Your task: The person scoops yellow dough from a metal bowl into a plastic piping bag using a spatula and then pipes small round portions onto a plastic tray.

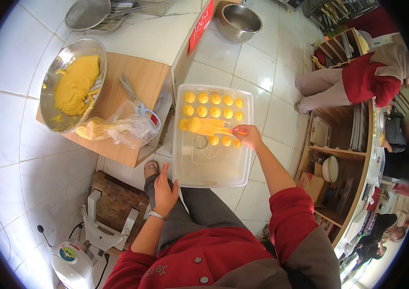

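Observation:
A translucent plastic tray [209, 171] lies over my lap, with rows of round yellow dough mounds [214, 98] across its far part. In my right hand [248, 137] is the thin handle of an orange-yellow spatula [208, 126]. Its broad, blurred blade points left over the third row and hides part of it. A yellow lump [183, 124] shows at the blade's left end. My left hand [166, 190] is at the tray's near left corner, fingers raised and apart; whether it touches the rim I cannot tell.
Left of the tray, a wooden counter [118, 65] bears a steel bowl [97, 45] of yellow dough, scissors [128, 88] and a dough-smeared plastic bag [130, 126]. A white stand mixer [72, 260] stands low left. Another steel bowl [233, 33] is far ahead; a person [358, 82] bends at right.

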Motion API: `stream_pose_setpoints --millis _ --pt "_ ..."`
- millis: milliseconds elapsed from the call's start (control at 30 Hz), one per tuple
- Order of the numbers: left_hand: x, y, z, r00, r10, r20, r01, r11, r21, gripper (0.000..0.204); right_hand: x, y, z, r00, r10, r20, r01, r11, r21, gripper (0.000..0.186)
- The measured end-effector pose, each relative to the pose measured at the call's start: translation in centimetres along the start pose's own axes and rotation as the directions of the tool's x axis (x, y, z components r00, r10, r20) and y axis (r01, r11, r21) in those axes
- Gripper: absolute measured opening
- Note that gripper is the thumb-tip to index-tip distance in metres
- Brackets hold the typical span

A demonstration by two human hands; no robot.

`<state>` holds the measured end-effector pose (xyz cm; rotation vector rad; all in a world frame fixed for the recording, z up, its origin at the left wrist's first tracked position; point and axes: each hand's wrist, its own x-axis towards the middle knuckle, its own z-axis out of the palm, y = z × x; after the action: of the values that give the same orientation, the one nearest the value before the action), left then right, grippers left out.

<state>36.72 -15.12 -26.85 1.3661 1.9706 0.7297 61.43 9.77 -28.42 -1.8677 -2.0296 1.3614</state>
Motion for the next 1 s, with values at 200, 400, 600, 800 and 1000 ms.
stream_pose_setpoints --millis 200,400,600,800,1000 --pt "0.0 -0.1 0.0 1.0 0.005 -0.01 -0.005 1.0 0.002 0.065 -0.6 0.0 -0.1 0.999 0.038 0.009 -0.039 0.987 0.154 0.029" --pt "0.0 -0.1 0.1 1.0 0.02 -0.024 -0.02 1.0 -0.018 0.064 -1.6 0.8 -1.0 0.997 -0.06 -0.044 0.066 0.984 0.164 0.03" --pt "-0.3 -0.2 -0.5 0.995 0.027 -0.097 -0.029 0.999 -0.019 0.06 -4.6 -5.8 -4.5 0.988 -0.132 -0.073 0.148 0.949 0.28 0.018" --pt "-0.6 2.1 -3.3 0.936 0.172 -0.305 -0.221 0.966 -0.132 0.04 -6.6 -15.9 -6.6 0.878 -0.468 -0.096 0.467 0.799 0.379 0.019" --pt "4.4 4.4 -11.4 0.741 -0.314 -0.594 -0.4 0.504 -0.765 0.043 -8.1 -28.3 -0.8 0.696 -0.701 -0.153 0.712 0.702 0.02 0.024"
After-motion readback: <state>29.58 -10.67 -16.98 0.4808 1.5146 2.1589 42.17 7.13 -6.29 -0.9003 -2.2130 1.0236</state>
